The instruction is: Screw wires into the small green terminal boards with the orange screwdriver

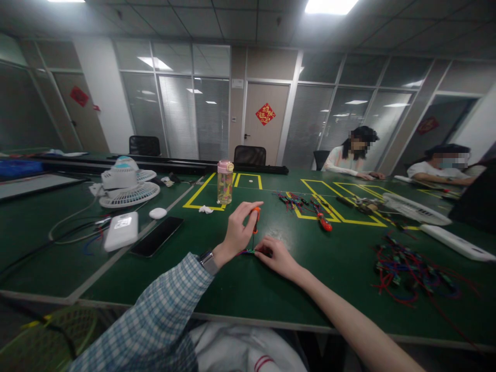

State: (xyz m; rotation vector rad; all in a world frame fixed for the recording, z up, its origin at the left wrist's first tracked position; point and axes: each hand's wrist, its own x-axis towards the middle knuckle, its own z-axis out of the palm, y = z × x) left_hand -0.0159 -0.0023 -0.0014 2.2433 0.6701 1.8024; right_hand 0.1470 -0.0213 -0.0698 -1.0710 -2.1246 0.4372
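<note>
My left hand point(241, 227) is closed on the orange and black handle of a screwdriver point(255, 221). The screwdriver stands upright, its thin shaft reaching down to a small green circuit board point(251, 251) on the table. Red and blue wires come off the board's left side. My right hand point(277, 254) rests on the table with its fingertips pinched at the board's right end. The fingers hide part of the board, so its details are too small to make out.
A pink-capped bottle point(225, 183) stands ahead of my left hand. A black phone point(157, 236), a white power bank point(121, 231) and a white fan point(127, 183) lie left. Right are a red screwdriver point(324, 222) and a wired-board pile point(413, 271). Two people sit far right.
</note>
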